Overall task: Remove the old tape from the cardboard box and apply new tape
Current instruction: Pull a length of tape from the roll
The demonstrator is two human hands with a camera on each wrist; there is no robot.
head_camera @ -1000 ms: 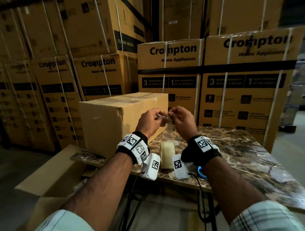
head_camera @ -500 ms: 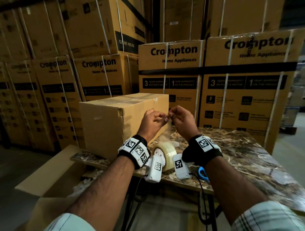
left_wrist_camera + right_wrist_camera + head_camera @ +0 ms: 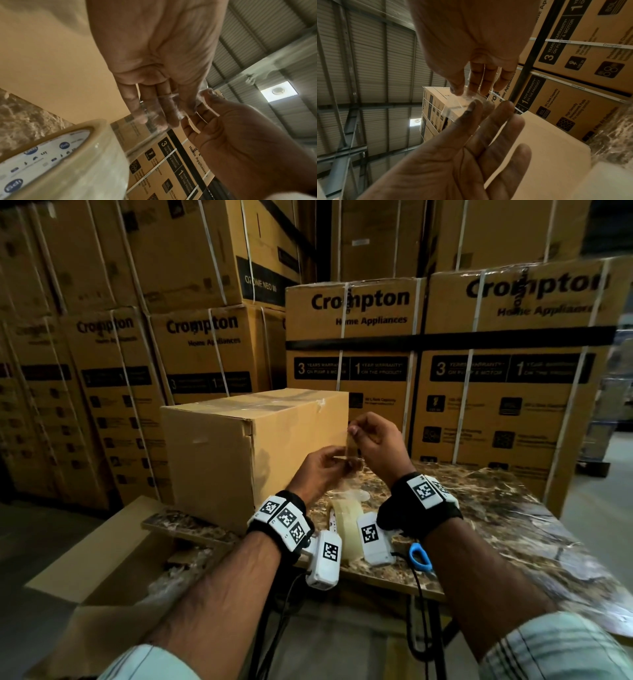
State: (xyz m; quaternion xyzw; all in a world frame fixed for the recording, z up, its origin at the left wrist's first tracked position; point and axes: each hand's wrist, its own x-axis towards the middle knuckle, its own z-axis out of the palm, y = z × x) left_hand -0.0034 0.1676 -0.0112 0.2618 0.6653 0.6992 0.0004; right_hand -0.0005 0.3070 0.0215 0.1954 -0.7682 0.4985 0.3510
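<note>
A plain cardboard box [image 3: 212,460] stands on the left end of a marble table [image 3: 496,508], with old clear tape [image 3: 274,402] along its top. In front of its right side I hold a short strip of clear tape [image 3: 351,446] upright between both hands. My right hand [image 3: 358,431] pinches the upper end between thumb and forefinger [image 3: 462,93]. My left hand [image 3: 337,463] holds the lower end, where the strip [image 3: 168,105] lies across its fingers. A roll of clear tape [image 3: 346,518] stands on the table between my wrists, large in the left wrist view [image 3: 77,169].
Blue-handled scissors [image 3: 420,556] lie at the table's front edge under my right wrist. An open carton [image 3: 102,559] sits on the floor at lower left. Stacks of strapped printed cartons [image 3: 513,371] wall in the back and left.
My hands were pinching together at one height. Now the right hand has risen and the left has dropped, so the strip runs upright between them.
</note>
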